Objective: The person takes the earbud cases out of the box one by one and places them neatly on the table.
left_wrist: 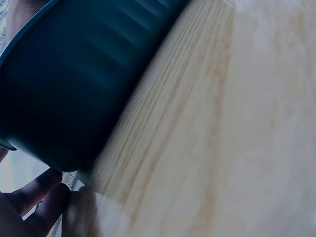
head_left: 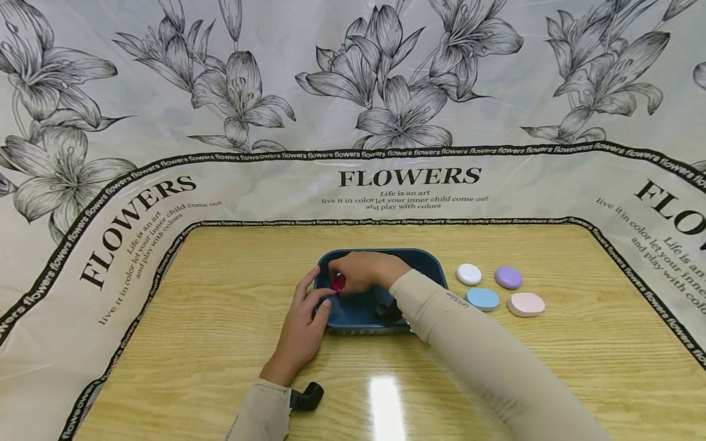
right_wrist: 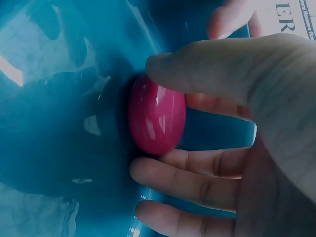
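My right hand (head_left: 358, 272) reaches down into a dark blue plastic basin (head_left: 425, 254). It pinches a glossy magenta oval piece (right_wrist: 157, 118), thumb on its upper end and fingers around its far side and lower end. The piece lies low at the basin's inner wall; what it is made of I cannot tell. At the basin's left end, my left hand (head_left: 300, 327) holds the rim, some fingers lying over it and others against the outside, as the left wrist view shows of its fingers (left_wrist: 52, 202).
Right of the basin lie a white oval piece (head_left: 469, 274), a purple one (head_left: 508, 277), a light blue one (head_left: 482, 299) and a pale pink one (head_left: 526, 304). Bright reflections cover the basin's floor. A flower-printed sheet (head_left: 408, 184) borders the wooden table (head_left: 231, 275).
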Demonstrator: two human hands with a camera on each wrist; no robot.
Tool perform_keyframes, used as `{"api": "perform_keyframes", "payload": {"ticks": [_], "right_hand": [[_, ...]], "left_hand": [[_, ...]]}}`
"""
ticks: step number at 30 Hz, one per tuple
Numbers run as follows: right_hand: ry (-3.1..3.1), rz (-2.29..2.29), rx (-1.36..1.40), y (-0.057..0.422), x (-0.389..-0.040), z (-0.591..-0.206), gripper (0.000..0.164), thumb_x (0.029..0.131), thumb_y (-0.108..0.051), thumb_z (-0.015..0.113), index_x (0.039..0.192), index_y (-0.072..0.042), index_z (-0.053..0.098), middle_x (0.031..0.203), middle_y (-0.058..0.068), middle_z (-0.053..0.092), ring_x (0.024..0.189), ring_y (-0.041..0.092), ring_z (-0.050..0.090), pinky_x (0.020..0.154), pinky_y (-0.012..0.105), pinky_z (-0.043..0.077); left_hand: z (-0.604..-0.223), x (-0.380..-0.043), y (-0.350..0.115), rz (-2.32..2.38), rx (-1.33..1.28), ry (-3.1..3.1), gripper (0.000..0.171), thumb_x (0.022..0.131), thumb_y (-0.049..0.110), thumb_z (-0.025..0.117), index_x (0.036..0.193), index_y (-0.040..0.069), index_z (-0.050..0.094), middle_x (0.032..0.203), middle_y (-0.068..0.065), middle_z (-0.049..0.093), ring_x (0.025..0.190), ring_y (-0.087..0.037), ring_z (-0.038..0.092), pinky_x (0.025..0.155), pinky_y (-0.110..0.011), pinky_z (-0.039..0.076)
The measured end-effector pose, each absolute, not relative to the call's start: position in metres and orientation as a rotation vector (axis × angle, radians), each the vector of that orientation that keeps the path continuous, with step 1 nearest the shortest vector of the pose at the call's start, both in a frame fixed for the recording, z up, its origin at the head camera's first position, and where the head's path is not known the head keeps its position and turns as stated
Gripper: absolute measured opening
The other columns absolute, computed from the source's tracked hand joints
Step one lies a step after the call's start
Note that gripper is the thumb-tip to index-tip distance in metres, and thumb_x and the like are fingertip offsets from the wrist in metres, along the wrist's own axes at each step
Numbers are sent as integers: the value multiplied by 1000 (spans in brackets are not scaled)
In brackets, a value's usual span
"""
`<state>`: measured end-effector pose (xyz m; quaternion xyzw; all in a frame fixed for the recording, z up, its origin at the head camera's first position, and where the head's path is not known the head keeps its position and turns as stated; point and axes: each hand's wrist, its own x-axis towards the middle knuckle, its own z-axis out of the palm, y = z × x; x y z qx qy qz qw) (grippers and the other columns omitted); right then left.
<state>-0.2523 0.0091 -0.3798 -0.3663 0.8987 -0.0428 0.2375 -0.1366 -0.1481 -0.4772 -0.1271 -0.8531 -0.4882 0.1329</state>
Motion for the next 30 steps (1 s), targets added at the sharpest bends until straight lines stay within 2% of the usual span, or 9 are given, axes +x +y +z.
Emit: {"api": "perform_keyframes", "payload": {"ticks": [6, 12, 17, 21, 30], "right_hand": [[2454, -77, -994, 7, -251, -379, 39, 93, -25, 71, 130, -18, 62, 101, -2, 63, 87, 15, 58, 81, 32, 49], [2443, -58, -983, 6, -250, -379, 46, 91, -26, 74, 135, -16, 62, 107, 1, 65, 89, 16, 58, 82, 33, 49], [2434, -58, -986, 6, -250, -380, 38, 91, -24, 73, 128, -19, 65, 99, -3, 64, 83, 16, 58, 78, 32, 48], [2423, -49, -982, 7, -250, -381, 37, 90, -23, 73, 127, -21, 65, 99, -5, 63, 83, 15, 58, 78, 32, 47], [2414, -9, -1050, 8, -250, -378, 38, 90, -25, 74, 126, -19, 65, 103, -4, 64, 85, 14, 59, 79, 32, 48]], "left_hand": [[-477, -137, -148, -1410, -371, -2472, 25, 106, 23, 49, 120, 18, 69, 161, 11, 26, 118, -17, 52, 83, -42, 45], [-478, -137, -148, -1395, -384, -2465, 25, 106, 23, 49, 121, 16, 69, 162, 8, 26, 110, -17, 55, 80, -40, 45], [-477, -136, -148, -1400, -382, -2470, 25, 107, 23, 49, 120, 17, 69, 162, 9, 25, 102, -16, 56, 81, -41, 45], [-478, -135, -147, -1403, -387, -2477, 25, 107, 22, 48, 120, 15, 69, 162, 9, 25, 98, -15, 57, 82, -41, 45], [-477, -135, -148, -1403, -386, -2474, 27, 107, 24, 47, 120, 15, 69, 162, 8, 25, 116, -19, 54, 84, -43, 45]]}}
